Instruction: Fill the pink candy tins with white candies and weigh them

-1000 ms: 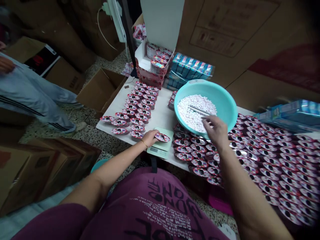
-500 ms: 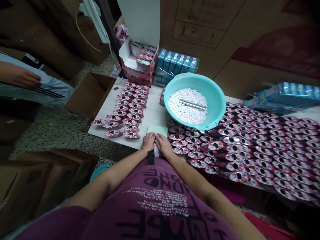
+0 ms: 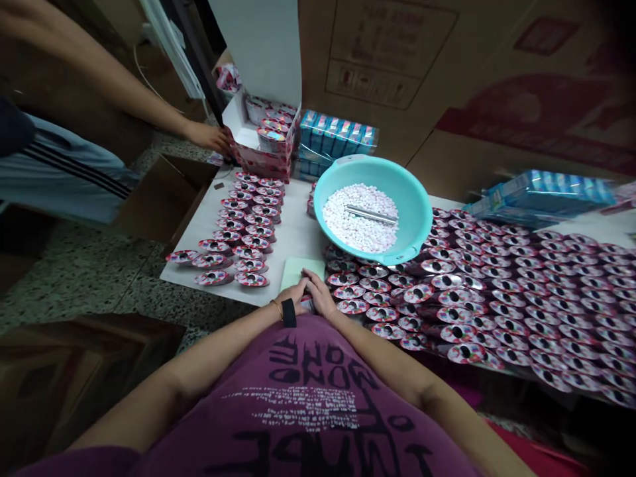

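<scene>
Both hands meet at the table's front edge, in front of my body. My left hand (image 3: 292, 295), with a dark band on the wrist, has its fingers bent in toward the other hand. My right hand (image 3: 320, 296) leans against it, fingertips touching. A small pale printed piece (image 3: 308, 305) shows between the palms; most of it is hidden, so its kind is unclear. Just beyond the fingertips lies a pale green pad (image 3: 293, 269). Past it stands a turquoise basin (image 3: 420, 212) of small white and pinkish pellets (image 3: 358, 232), with a metal tube-like scoop (image 3: 371, 214) lying on them.
Upright packets with dark round openings stand in rows at left (image 3: 258, 234) and crowd the right side (image 3: 527, 308). A carton (image 3: 265, 162) holds more packets; another person's hand (image 3: 211, 137) touches it. Blue wrapped packs (image 3: 338, 136) stand behind. Cardboard boxes (image 3: 89, 371) sit on the floor.
The other person's arm has reached across to the packet carton at the back left. My hands stay together at the table edge; less of the pale piece shows. The view has shifted slightly.
</scene>
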The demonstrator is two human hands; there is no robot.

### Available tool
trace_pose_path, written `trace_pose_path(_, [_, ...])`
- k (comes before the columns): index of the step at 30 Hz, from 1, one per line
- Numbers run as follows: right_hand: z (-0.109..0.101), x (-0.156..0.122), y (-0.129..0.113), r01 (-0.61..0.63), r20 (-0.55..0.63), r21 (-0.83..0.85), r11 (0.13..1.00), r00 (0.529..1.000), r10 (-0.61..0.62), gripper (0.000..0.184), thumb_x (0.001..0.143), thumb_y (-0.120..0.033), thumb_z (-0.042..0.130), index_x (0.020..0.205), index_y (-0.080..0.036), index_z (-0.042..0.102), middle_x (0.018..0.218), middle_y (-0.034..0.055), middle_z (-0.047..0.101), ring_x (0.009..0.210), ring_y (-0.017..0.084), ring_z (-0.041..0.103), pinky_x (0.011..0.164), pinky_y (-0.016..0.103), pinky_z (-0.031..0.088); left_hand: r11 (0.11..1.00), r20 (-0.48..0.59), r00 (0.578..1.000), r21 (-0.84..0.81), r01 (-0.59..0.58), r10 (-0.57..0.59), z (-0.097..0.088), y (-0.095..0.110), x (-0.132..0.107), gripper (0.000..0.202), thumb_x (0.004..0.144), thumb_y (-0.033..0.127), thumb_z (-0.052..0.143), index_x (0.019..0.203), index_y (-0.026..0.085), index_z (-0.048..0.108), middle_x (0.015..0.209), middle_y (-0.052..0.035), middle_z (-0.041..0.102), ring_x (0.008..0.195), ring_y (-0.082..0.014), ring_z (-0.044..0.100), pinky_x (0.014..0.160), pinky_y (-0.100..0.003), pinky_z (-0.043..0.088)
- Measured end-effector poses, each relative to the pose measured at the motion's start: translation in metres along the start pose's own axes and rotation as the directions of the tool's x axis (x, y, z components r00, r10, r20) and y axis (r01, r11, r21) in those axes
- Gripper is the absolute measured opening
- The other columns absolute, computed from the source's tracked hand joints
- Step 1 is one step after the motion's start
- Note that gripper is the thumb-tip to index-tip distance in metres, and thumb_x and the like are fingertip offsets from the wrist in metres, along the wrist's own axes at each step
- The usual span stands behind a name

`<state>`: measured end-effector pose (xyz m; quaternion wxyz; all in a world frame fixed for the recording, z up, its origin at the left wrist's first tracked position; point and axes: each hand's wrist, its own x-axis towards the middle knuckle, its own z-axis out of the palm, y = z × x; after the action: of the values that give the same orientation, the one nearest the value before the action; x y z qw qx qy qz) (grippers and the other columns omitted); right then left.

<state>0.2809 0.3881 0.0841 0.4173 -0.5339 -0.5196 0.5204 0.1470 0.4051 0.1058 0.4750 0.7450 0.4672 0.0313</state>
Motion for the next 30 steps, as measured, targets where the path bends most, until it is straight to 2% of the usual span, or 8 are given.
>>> trace_pose_path(3, [-0.012,-0.001,-0.019,-0.115,0.041,0.175,0.978,0.993,0.109,0.042,0.082,-0.041,0.041,0.117,-0.022,0.053,0.122,0.0057,0.053,0.109,0.019,0.050,0.094,0.035,0.038,0.993,-0.037,0.997,-0.097,-0.072,0.069,-0.010,0.002,-0.007,0.063,0.053,0.030,0.070,0.111,0.016,0.048,0.099,-0.0068,0.058,0.093,-0.0230,0.055,0.083,-0.035,0.043])
trace_pose_path(5, [-0.020,-0.001,-0.032,-0.208,0.100,0.229,0.951,0.977,0.190,0.039,0.079,-0.044,0.045,0.107,-0.020,0.060,0.113,0.0060,0.059,0.101,0.020,0.055,0.088,0.035,0.042,0.974,-0.097,0.993,-0.207,-0.089,0.070,-0.022,0.004,-0.013,0.049,0.056,0.034,0.070,0.099,0.015,0.056,0.095,-0.0060,0.059,0.090,-0.0217,0.055,0.083,-0.034,0.043])
trace_pose_path(7, [-0.025,0.000,-0.042,-0.334,0.167,0.289,0.897,0.940,0.296,0.038,0.074,-0.045,0.051,0.097,-0.018,0.064,0.100,0.0062,0.065,0.090,0.020,0.059,0.080,0.033,0.045,0.931,-0.102,0.995,-0.362,-0.042,0.005,-0.037,0.009,-0.015,0.043,0.061,0.038,0.067,0.095,0.013,0.059,0.089,-0.0051,0.061,0.084,-0.0197,0.057,0.078,-0.033,0.045])
trace_pose_path(10, [-0.023,0.006,-0.052,-0.457,0.180,0.464,0.759,0.888,0.424,0.039,0.066,-0.045,0.060,0.093,-0.016,0.065,0.085,0.0040,0.068,0.071,0.016,0.060,0.066,0.028,0.047,0.818,-0.004,0.996,-0.571,0.072,-0.090,-0.056,0.021,-0.010,0.045,0.060,0.040,0.067,0.094,0.011,0.059,0.083,-0.0036,0.063,0.074,-0.0161,0.058,0.070,-0.029,0.046])
trace_pose_path(14, [-0.017,0.016,-0.060,-0.390,0.066,0.632,0.670,0.888,0.454,0.035,0.060,-0.043,0.066,0.080,-0.015,0.066,0.070,0.0017,0.067,0.059,0.012,0.057,0.055,0.023,0.043,0.731,0.096,0.978,-0.651,0.204,-0.187,-0.071,0.043,0.005,0.043,0.059,0.042,0.068,0.088,0.011,0.061,0.070,-0.0020,0.063,0.060,-0.0127,0.056,0.055,-0.023,0.044])
trace_pose_path(20, [-0.007,0.015,-0.065,-0.346,-0.035,0.722,0.599,0.846,0.531,0.025,0.058,-0.038,0.068,0.065,-0.015,0.063,0.060,0.0003,0.063,0.055,0.012,0.054,0.054,0.024,0.041,0.770,0.137,0.955,-0.567,0.294,-0.264,-0.079,0.050,0.007,0.035,0.057,0.039,0.069,0.077,0.011,0.062,0.060,-0.0007,0.061,0.053,-0.0120,0.054,0.049,-0.022,0.042])
trace_pose_path(27, [-0.013,0.018,-0.086,-0.358,0.017,0.650,0.670,0.889,0.458,0.029,0.054,-0.037,0.069,0.072,-0.014,0.067,0.062,0.0006,0.064,0.056,0.011,0.053,0.054,0.023,0.040,0.799,0.010,0.988,-0.588,0.128,-0.151,-0.091,0.043,-0.006,0.047,0.059,0.042,0.068,0.093,0.011,0.059,0.077,-0.0024,0.064,0.064,-0.0133,0.057,0.059,-0.025,0.046])
trace_pose_path(30, [-0.018,0.022,-0.095,-0.333,-0.031,0.633,0.699,0.891,0.453,0.026,0.053,-0.032,0.070,0.071,-0.014,0.065,0.062,-0.0004,0.063,0.054,0.009,0.051,0.053,0.022,0.039,0.801,-0.065,0.996,-0.598,0.008,-0.058,-0.093,0.040,-0.004,0.052,0.059,0.037,0.070,0.101,0.011,0.055,0.092,-0.0047,0.062,0.076,-0.0153,0.058,0.068,-0.028,0.048])
